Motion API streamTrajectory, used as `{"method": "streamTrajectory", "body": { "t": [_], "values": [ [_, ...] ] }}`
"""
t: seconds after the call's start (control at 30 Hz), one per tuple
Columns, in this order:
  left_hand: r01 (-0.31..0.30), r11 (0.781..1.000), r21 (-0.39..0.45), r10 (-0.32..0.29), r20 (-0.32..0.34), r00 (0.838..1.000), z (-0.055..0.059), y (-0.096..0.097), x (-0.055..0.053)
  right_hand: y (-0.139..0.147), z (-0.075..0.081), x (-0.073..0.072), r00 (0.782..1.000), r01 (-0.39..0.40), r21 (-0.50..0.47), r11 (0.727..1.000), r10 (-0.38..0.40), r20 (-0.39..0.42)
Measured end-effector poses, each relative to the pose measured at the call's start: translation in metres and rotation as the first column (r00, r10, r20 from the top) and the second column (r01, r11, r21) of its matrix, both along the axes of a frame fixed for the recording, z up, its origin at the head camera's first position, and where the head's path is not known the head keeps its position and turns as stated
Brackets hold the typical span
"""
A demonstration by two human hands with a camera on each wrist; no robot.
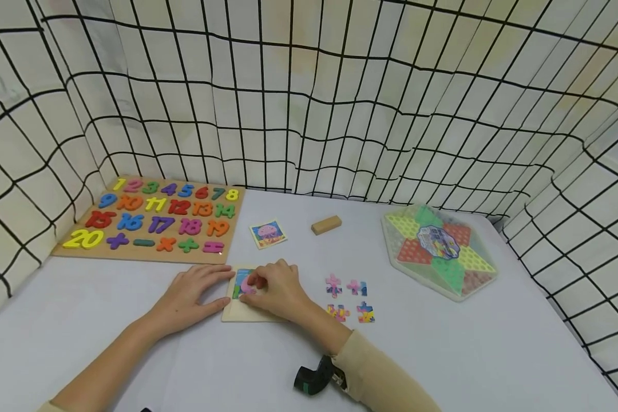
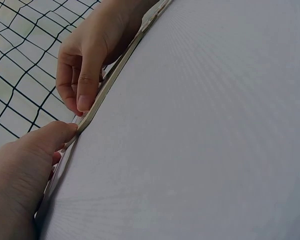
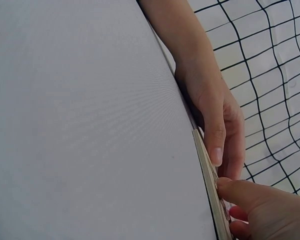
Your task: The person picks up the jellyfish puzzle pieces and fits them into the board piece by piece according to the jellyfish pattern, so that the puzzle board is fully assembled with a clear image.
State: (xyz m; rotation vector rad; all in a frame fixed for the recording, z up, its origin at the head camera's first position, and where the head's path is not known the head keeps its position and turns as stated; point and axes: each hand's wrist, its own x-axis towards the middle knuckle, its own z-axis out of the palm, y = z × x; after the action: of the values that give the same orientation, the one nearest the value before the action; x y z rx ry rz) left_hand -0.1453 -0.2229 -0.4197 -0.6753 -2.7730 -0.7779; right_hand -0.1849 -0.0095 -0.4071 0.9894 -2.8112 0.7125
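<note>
A shallow wooden puzzle tray [image 1: 260, 313], partly filled with a colourful jigsaw picture [image 1: 243, 280], lies flat on the table in the head view. At its left edge, my left hand [image 1: 190, 294] steadies it with thumb and fingertips, the fingers fairly straight. My right hand [image 1: 280, 292] is over the tray, thumb and fingers curled around a puzzle piece at the picture, mostly covered by the fingers. Several loose puzzle pieces [image 1: 333, 286] lie to the right of the tray. Both wrist views see the tray's edge [image 3: 210, 185] nearly side-on.
A wooden number board [image 1: 149, 223] lies at the back left. Behind the tray are a small picture card [image 1: 268, 234] and a wooden block [image 1: 327, 225]. A hexagonal game board [image 1: 438, 252] is at the right. Black netting [image 1: 288, 91] surrounds the white table.
</note>
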Motion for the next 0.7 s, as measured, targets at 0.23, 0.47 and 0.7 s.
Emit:
{"method": "streamTrajectory", "body": {
  "t": [0.23, 0.47, 0.7],
  "values": [
    [-0.008, 1.000, -0.007, 0.008, -0.016, 1.000, -0.001, 0.001, 0.001, 0.001, -0.001, 0.002, 1.000, 0.005, 0.009, 1.000, -0.005, -0.025],
    [-0.013, 1.000, -0.005, 0.012, -0.019, 1.000, -0.003, 0.001, 0.004, 0.000, -0.002, 0.004, 0.999, 0.017, 0.024, 1.000, -0.016, -0.048],
    [-0.002, 1.000, -0.002, 0.002, -0.051, 0.999, -0.004, 0.001, 0.001, 0.002, 0.011, 0.001, 0.999, 0.020, -0.027, 0.999, -0.021, -0.037]
  ]
}}
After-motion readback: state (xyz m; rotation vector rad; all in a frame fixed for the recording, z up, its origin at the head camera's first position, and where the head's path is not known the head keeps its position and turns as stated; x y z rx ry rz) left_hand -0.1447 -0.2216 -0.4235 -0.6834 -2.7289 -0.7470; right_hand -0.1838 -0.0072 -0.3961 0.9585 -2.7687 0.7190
